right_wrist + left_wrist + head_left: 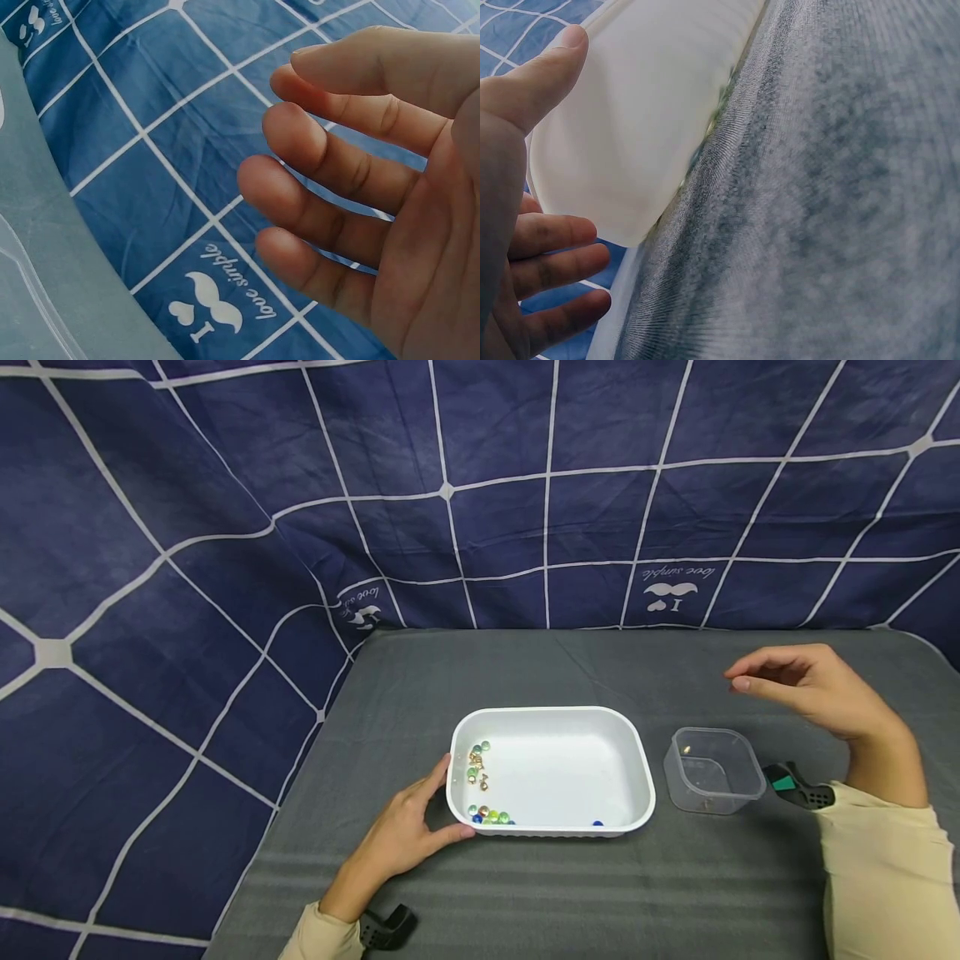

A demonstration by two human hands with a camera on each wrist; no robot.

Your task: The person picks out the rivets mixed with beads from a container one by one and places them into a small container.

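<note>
A white rectangular tray [555, 777] stands on the grey cloth. Small green marbles [492, 817] and little gold-coloured pieces [483, 785] lie along its left side, and a blue marble [597, 823] sits near the front edge. My left hand [401, 831] touches the tray's left front corner, thumb and fingers spread and fairly straight. To the right of the tray is a clear plastic container [678, 785] with a small gold piece [686, 749] in it. Behind and right of that container hangs my right hand [817, 689], fingers loosely bent, with nothing visible in them.
Grey cloth [525, 893] covers the table. A dark blue curtain [495, 527] with white grid lines rises along the back and left edges. Black straps with small devices are on both wrists.
</note>
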